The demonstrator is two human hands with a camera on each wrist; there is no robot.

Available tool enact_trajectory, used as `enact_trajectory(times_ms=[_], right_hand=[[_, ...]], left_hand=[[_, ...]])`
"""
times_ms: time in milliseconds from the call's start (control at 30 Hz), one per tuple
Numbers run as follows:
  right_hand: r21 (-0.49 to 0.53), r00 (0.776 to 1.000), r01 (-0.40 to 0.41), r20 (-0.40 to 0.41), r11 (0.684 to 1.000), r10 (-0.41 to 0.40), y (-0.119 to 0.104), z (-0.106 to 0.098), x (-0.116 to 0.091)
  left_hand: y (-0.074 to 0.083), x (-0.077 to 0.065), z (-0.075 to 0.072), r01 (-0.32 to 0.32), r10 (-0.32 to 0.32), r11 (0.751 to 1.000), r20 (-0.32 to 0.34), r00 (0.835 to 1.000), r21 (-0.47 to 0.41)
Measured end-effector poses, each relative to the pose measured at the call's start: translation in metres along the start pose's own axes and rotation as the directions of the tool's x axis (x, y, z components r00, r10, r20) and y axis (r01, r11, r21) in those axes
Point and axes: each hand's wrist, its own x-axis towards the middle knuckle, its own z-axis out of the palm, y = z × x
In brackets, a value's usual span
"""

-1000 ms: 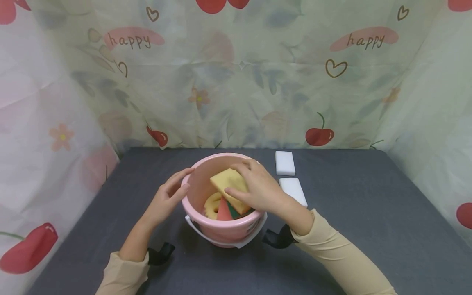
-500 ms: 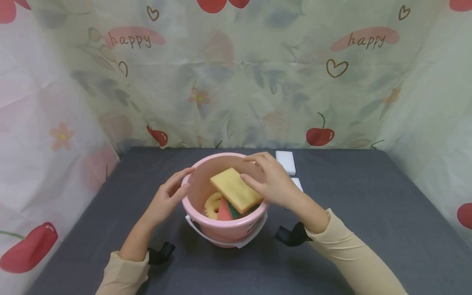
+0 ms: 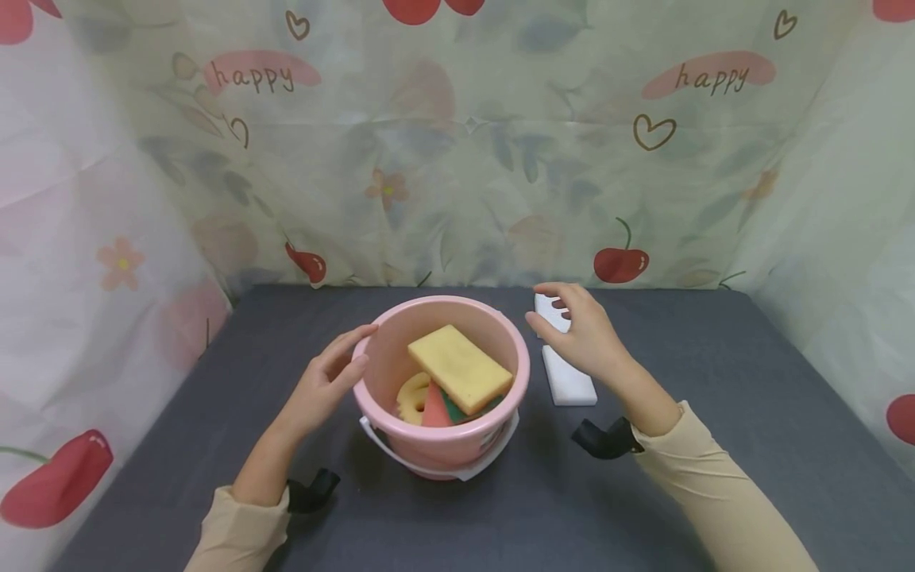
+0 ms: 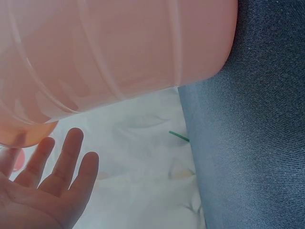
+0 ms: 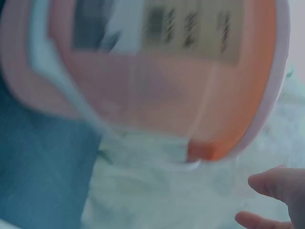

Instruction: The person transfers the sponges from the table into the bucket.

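A pink bucket (image 3: 441, 445) with a white handle stands mid-table. Inside it a yellow rectangular sponge (image 3: 461, 367) lies slanted over a red and green piece (image 3: 436, 409) and a yellow ring-shaped piece (image 3: 412, 397). My left hand (image 3: 325, 389) rests at the bucket's left rim, fingers fairly straight; the left wrist view shows its fingers spread beside the pink wall. To the right of the bucket, my right hand (image 3: 582, 334) hovers with nothing in it, fingers apart. Below it lie two white rectangular sponges, the nearer sponge (image 3: 569, 381) and the partly covered farther sponge (image 3: 546, 311).
The dark grey table (image 3: 457, 528) reaches back to a patterned cloth (image 3: 465, 159) that hangs behind and on both sides. A label (image 5: 190, 28) shows on the bucket's side in the right wrist view. Black straps (image 3: 604, 439) hang from both wrists.
My right hand has let go of the yellow sponge, leaving it in the bucket, and has moved right to above the white sponges. The left hand has stayed at the rim.
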Motion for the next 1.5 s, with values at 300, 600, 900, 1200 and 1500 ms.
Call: enact_trajectory(times_ms=[300,600,900,1200,1500], right_hand=[[-0.053,0.995,-0.097,0.013,0.994,0.098,0.039,-0.001,0.001],[-0.096,0.983,-0.151,0.091,0.984,0.16,0.072,0.008,-0.009],[-0.117,0.955,-0.209,0.191,0.971,0.229,0.098,0.023,-0.021],[-0.162,0.936,-0.234,0.231,0.959,0.267,0.108,0.036,-0.03],[-0.188,0.933,-0.242,0.224,0.952,0.281,0.108,0.041,-0.034]], left_hand=[[-0.001,0.0,0.0,-0.006,0.006,1.0,-0.001,1.0,0.0],[-0.002,-0.001,0.0,-0.014,0.014,1.0,-0.006,1.0,0.002],[-0.002,-0.001,0.0,-0.013,0.013,1.0,-0.005,1.0,-0.007],[-0.002,0.0,0.0,-0.006,0.006,1.0,-0.008,1.0,-0.001],[-0.003,0.0,0.0,-0.003,0.003,1.0,-0.005,1.0,-0.006]])
